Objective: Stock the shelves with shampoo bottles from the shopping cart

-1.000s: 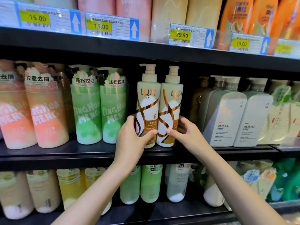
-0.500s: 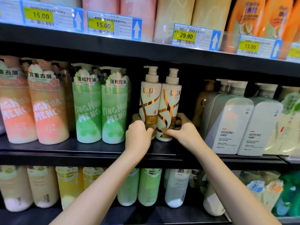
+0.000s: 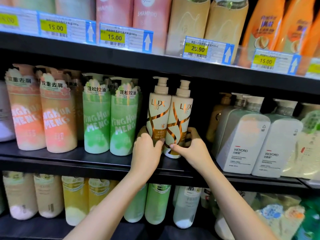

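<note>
Head view, centre of frame: two white pump bottles with gold swirls stand upright, touching side by side, on the middle shelf (image 3: pixel 103 160).
Left bottle (image 3: pixel 158 111): upright, between the green bottles and its twin.
Right bottle (image 3: pixel 181 118): upright, pressed against the left bottle, with a dark gap on its right.
Left hand (image 3: pixel 147 151): fingers curled round the lower part of the left bottle, thumb tip on its front label, the other fingers behind it.
Right hand (image 3: pixel 192 148): fingers curled round the lower part of the right bottle, thumb tip on its front near the base, the other fingers wrapped round its far side.
Left of centre: two green bottles (image 3: pixel 110 118) stand just beside the left bottle; further left stand pink bottles (image 3: pixel 43 111).
Right of frame: grey-white bottles (image 3: pixel 245 135) stand apart from the pair.
Top of frame: price tags (image 3: pixel 126 38) line the upper shelf edge, with pink, beige and orange bottles above.
Bottom of frame: more bottles stand on the lower shelf.
</note>
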The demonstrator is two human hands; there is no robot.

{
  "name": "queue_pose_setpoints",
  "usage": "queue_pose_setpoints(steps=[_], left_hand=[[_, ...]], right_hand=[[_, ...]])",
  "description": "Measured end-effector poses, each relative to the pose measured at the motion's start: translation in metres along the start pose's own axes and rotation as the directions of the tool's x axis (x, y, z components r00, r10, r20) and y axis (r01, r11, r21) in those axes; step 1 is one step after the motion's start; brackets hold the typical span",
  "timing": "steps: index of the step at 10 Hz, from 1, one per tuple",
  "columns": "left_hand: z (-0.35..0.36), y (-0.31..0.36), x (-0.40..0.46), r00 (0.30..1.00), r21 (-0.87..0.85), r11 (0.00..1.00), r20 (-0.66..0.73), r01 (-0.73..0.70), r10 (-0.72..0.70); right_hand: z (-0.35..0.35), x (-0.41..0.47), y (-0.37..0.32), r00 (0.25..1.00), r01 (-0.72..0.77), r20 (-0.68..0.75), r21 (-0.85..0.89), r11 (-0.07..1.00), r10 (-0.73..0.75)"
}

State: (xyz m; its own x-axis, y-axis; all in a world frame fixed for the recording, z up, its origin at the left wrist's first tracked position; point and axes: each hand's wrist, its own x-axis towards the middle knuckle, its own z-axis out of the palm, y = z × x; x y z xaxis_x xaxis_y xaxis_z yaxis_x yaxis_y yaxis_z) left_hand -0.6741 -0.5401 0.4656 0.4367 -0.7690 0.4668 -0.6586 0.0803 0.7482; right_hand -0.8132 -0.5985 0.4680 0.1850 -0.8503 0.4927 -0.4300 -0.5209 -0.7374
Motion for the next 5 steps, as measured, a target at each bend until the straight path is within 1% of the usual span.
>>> queue_pose_setpoints(steps=[2, 3, 4, 5], left_hand=[[-0.001, 0.000, -0.001, 0.999, 0.010, 1.000, -0.047, 0.023, -0.023], [-0.002, 0.003, -0.003, 0.999, 0.060, 0.997, -0.022, 0.046, -0.045], [-0.011, -0.002, -0.017, 1.000, 0.085, 0.996, -0.005, 0.002, -0.002], [-0.034, -0.014, -0.052, 0.989, 0.106, 0.984, 0.067, -0.140, 0.133]], right_hand=[[-0.003, -0.003, -0.001, 0.999, 0.018, 0.027, 0.010, 1.000, -0.018], [-0.005, -0.006, -0.003, 0.998, 0.009, 0.058, -0.044, 0.999, -0.007], [-0.007, -0.020, -0.003, 0.999, 0.014, 0.042, -0.162, 0.987, -0.007], [-0.008, -0.051, -0.009, 0.995, 0.047, -0.071, -0.219, 0.975, -0.064]])
